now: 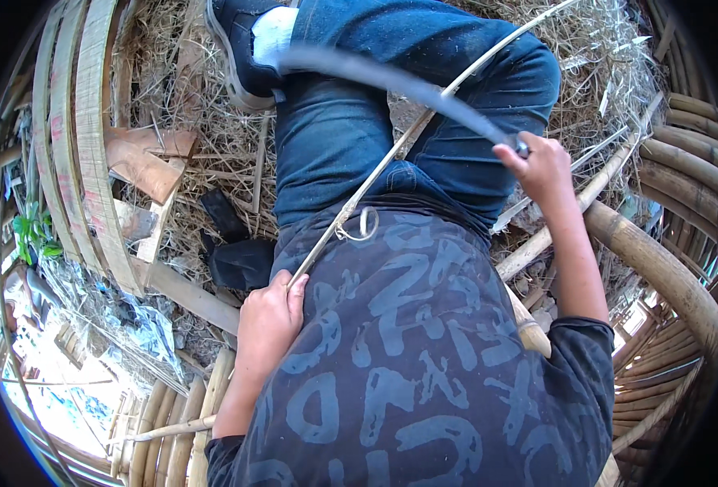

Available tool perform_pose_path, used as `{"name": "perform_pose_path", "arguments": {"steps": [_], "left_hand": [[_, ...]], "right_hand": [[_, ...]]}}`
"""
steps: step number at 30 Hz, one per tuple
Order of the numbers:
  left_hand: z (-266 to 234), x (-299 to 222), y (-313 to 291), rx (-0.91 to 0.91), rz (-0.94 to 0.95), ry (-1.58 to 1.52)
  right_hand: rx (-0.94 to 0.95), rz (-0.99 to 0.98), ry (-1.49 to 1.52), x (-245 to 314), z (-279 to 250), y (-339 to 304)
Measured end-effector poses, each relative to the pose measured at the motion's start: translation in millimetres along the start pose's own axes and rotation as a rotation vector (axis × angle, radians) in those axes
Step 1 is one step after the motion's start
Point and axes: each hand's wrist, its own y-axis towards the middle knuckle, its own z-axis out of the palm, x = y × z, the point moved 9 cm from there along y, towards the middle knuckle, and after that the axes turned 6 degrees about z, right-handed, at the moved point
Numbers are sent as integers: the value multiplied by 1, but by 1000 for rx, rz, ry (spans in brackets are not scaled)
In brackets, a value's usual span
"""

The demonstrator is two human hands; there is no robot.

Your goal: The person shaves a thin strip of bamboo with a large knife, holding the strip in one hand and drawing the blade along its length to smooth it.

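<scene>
My left hand (269, 321) is closed around the lower end of a long, thin bamboo strip (381, 169). The strip slants from my belly up and right across my legs, past the top of the picture. A curled shaving (367, 225) hangs from it a little above my left hand. My right hand (542, 172) grips the handle of a machete (391, 81), whose long blade is smeared by motion. The blade points up and left over my jeans (330, 146) and crosses the strip in the view; whether they touch, I cannot tell.
Curved wooden slats (95, 146) stand at the left, with broken board pieces (144, 162) beside them. A black cloth-like object (241, 261) lies by my left hip. Straw (233, 154) covers the ground. At the right are thick bamboo poles (659, 268) and a stacked bamboo wall (687, 154).
</scene>
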Motion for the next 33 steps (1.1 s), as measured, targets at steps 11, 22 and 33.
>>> {"name": "perform_pose_path", "arguments": {"steps": [11, 22, 33], "left_hand": [[-1, -13, 13, -20, 72, 172], [-1, -11, 9, -4, 55, 88], [5, -4, 11, 17, 71, 72]], "right_hand": [[151, -219, 194, 102, 4, -21], [-1, -69, 50, 13, -1, 17], [68, -302, 103, 90, 11, -7]]}}
